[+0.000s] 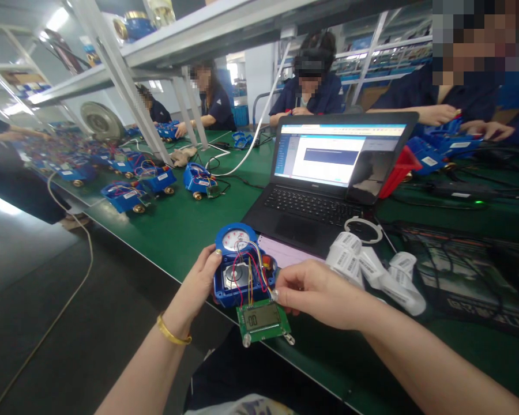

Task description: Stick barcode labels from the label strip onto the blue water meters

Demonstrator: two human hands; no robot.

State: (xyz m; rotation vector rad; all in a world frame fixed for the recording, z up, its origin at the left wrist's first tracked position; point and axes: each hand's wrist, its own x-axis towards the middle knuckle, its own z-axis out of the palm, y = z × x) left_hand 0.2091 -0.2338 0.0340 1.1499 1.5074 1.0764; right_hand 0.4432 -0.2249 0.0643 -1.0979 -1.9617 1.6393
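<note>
A blue meter housing (225, 297) with its round dial part tipped up sits at the green table's front edge. My left hand (202, 276) grips its left side, thumb on top. Coloured wires run from inside the housing to a green circuit board (263, 323) with a small display, which hangs in front of it past the table edge. My right hand (307, 291) is closed on the board's upper right corner, thumb and forefinger pinched at a clear knob there. The other fingers are partly hidden behind.
A laptop (303, 213) stands open behind the housing, with pink paper (285, 252) before it. Rolls of white labels (348, 256) lie to the right. More blue meters (125, 196) are at the back left. Several people sit across the table. A metal shelf post (125, 86) rises at the left.
</note>
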